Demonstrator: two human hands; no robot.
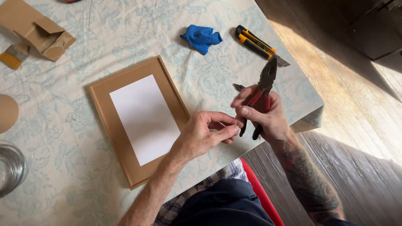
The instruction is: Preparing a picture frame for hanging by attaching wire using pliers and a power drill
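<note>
- Right hand (264, 115): fingers (245, 99) wrapped closed around the red and black handles of the pliers (263, 90), thumb laid across them; the forearm shows dark tattooing.
- Pliers: held over the desk's near right corner, dark metal nose pointing up and away, the jaws appearing shut; the handle tips stick out below the palm.
- Left hand (205, 134): thumb and forefinger pinched together just beside the right thumb; whatever they hold is too small to tell.
- Picture frame (125, 125): flat, rectangular, light brown wood with a smooth matte border, enclosing a plain white sheet; it lies on the desk just left of the left hand.
- Desk (75, 167): covered in a pale cloth printed with a faint blue floral pattern.
- Blue cloth (202, 37): crumpled, soft, lying beyond the frame.
- Utility knife (257, 44): long, yellow and black, with its metal blade extended, near the blue cloth.
- Cardboard box (37, 31): small, brown, flaps open, at the far left corner.
- Coil of wire (12, 167): thin, silvery, round, at the left edge.
- Floor (347, 117): worn wooden boards, partly sunlit.
</note>
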